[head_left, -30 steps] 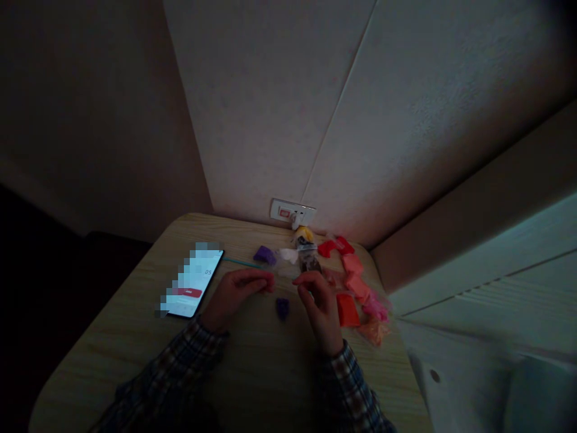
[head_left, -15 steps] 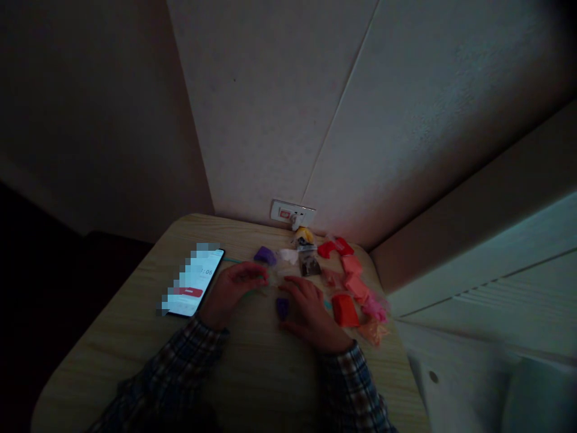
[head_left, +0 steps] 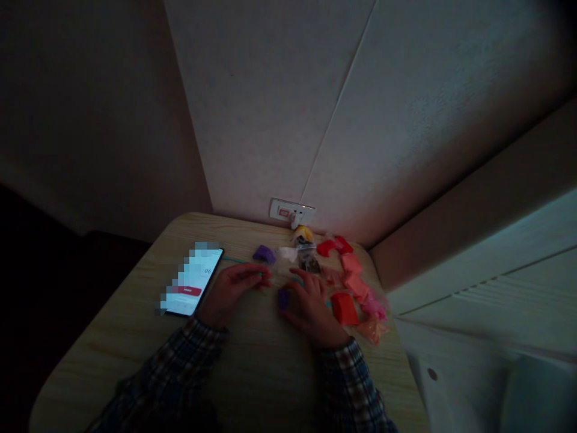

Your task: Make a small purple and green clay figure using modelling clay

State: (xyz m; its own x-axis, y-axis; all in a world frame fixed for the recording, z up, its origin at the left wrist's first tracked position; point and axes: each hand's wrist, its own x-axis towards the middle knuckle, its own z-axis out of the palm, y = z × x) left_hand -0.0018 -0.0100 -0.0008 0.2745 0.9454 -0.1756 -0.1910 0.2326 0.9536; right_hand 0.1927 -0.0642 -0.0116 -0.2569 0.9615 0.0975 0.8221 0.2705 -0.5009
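Note:
My left hand (head_left: pixel 232 291) is closed in a pinch, with a speck of teal (head_left: pixel 260 274) showing at the fingertips; its kind is too small and dark to tell. My right hand (head_left: pixel 311 307) curves over the table with thumb and a finger around a small purple lump (head_left: pixel 283 299). Another purple piece (head_left: pixel 264 254) lies beyond my left fingertips. Between the hands and the wall is a white piece in clear wrap (head_left: pixel 287 255). A thin teal strip (head_left: pixel 234 260) runs on the table behind my left hand.
A lit phone (head_left: pixel 192 282) lies left of my left hand. At the right are red (head_left: pixel 345 308), salmon (head_left: pixel 351 263), pink (head_left: pixel 373 305) and peach (head_left: pixel 373 329) pieces, some bagged. A dark bagged piece (head_left: pixel 309 262) and a yellow one (head_left: pixel 302 234) sit near the wall socket (head_left: pixel 292 211).
My right fingers have drawn in around the small purple lump, which has tilted slightly. My left fingertips have shifted a little, and teal now shows at them.

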